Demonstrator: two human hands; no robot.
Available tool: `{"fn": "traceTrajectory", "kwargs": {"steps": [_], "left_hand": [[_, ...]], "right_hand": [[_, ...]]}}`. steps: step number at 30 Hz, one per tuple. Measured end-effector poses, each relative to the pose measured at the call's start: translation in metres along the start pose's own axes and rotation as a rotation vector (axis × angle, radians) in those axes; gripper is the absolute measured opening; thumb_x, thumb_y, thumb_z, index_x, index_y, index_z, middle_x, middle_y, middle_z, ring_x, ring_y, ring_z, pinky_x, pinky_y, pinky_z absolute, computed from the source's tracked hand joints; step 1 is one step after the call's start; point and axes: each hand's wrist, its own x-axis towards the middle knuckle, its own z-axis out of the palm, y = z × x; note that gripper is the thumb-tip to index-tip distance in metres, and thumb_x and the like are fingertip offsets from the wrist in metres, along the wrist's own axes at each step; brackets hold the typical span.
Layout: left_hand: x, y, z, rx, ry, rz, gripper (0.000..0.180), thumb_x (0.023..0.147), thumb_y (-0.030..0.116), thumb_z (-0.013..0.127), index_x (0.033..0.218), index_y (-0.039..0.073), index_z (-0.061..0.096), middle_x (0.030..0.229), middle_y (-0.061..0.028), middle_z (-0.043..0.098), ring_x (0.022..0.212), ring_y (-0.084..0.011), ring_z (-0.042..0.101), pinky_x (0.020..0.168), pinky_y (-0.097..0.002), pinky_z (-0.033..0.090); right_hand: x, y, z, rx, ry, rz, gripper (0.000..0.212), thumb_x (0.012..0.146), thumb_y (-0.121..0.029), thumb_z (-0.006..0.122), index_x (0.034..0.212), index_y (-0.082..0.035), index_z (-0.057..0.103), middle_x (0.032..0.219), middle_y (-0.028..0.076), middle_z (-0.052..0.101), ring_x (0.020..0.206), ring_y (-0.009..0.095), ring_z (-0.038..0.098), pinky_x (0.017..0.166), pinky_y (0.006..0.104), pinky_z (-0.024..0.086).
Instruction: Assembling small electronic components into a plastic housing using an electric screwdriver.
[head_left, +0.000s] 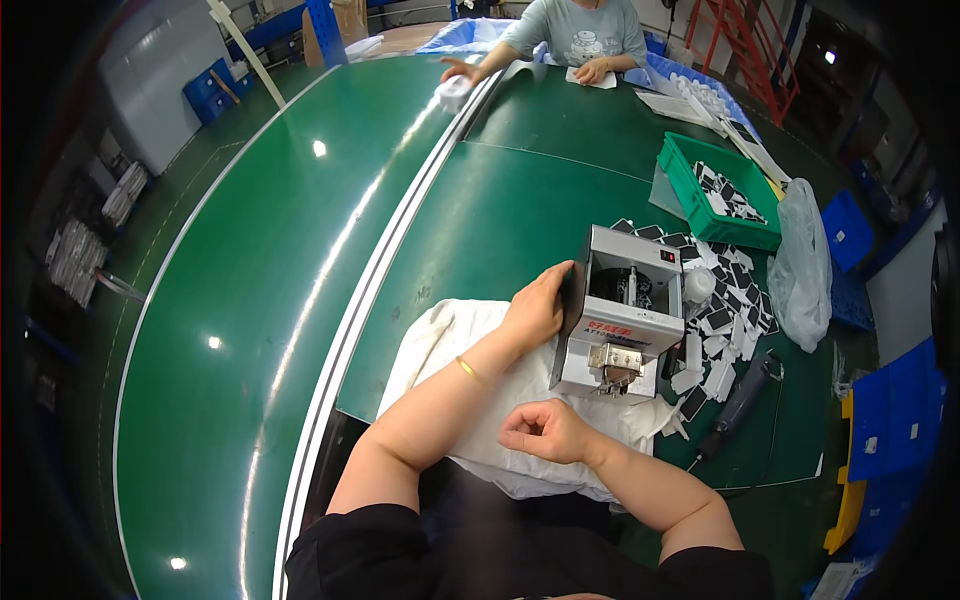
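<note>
A grey metal screw feeder (640, 318) stands in front of me, with a dark drum and loose small parts visible through its open top. A silver-and-brass block (616, 366) sits on its front. My left hand (538, 308) lies against the feeder's left side, fingers stretched along it; their tips are partly hidden. Just below the feeder, over a white cloth (440, 345), my right hand (548, 431) is held with its fingers curled in. Whatever may be between those fingers is hidden. An electric screwdriver (740, 405) lies to the right of the feeder.
Black and white flat pieces (735, 300) are scattered right of the feeder. Beyond stands a green crate (715, 190) of similar pieces, beside a clear plastic bag (802, 270). A white-edged rail (385, 265) runs along the green conveyor (250, 260). A co-worker (585, 40) reaches over its far end.
</note>
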Motion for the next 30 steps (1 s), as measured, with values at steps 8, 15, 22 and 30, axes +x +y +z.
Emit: {"fn": "traceTrajectory", "kwargs": {"steps": [8, 15, 22, 30], "left_hand": [[0.001, -0.003, 0.001, 0.009, -0.003, -0.012, 0.055, 0.084, -0.002, 0.048, 0.138, 0.003, 0.045, 0.134, -0.0209, 0.055, 0.120, -0.0395, 0.055, 0.100, -0.0439, 0.046], [0.001, -0.003, 0.004, 0.022, 0.015, 0.016, 0.054, 0.084, -0.003, 0.047, 0.138, 0.003, 0.046, 0.132, -0.0213, 0.056, 0.118, -0.0406, 0.056, 0.099, -0.0444, 0.047], [0.001, -0.004, 0.002, 0.019, -0.003, 0.018, 0.057, 0.083, -0.003, 0.047, 0.139, 0.004, 0.045, 0.132, -0.0227, 0.056, 0.118, -0.0408, 0.056, 0.099, -0.0447, 0.047], [0.001, -0.002, 0.000, 0.043, -0.016, 0.007, 0.057, 0.083, -0.004, 0.047, 0.140, 0.005, 0.044, 0.135, -0.0227, 0.054, 0.120, -0.0407, 0.055, 0.100, -0.0446, 0.047]], "right_hand": [[0.001, -0.004, -0.001, -0.071, 0.005, 0.011, 0.011, 0.089, -0.013, 0.074, 0.091, -0.003, 0.070, 0.074, -0.006, 0.064, 0.062, 0.000, 0.048, 0.055, 0.0190, 0.039], [0.001, 0.003, 0.000, -0.019, 0.008, -0.002, 0.014, 0.090, -0.017, 0.073, 0.090, -0.003, 0.070, 0.069, -0.007, 0.060, 0.061, 0.000, 0.047, 0.055, 0.0203, 0.038], [0.002, 0.005, 0.001, 0.010, 0.010, -0.051, 0.015, 0.091, -0.018, 0.072, 0.089, -0.003, 0.069, 0.062, -0.008, 0.054, 0.056, 0.000, 0.041, 0.051, 0.0211, 0.032], [0.003, 0.008, 0.001, -0.005, 0.027, -0.074, 0.016, 0.091, -0.019, 0.072, 0.088, -0.003, 0.069, 0.062, -0.008, 0.054, 0.056, 0.000, 0.041, 0.051, 0.0216, 0.033]]}}
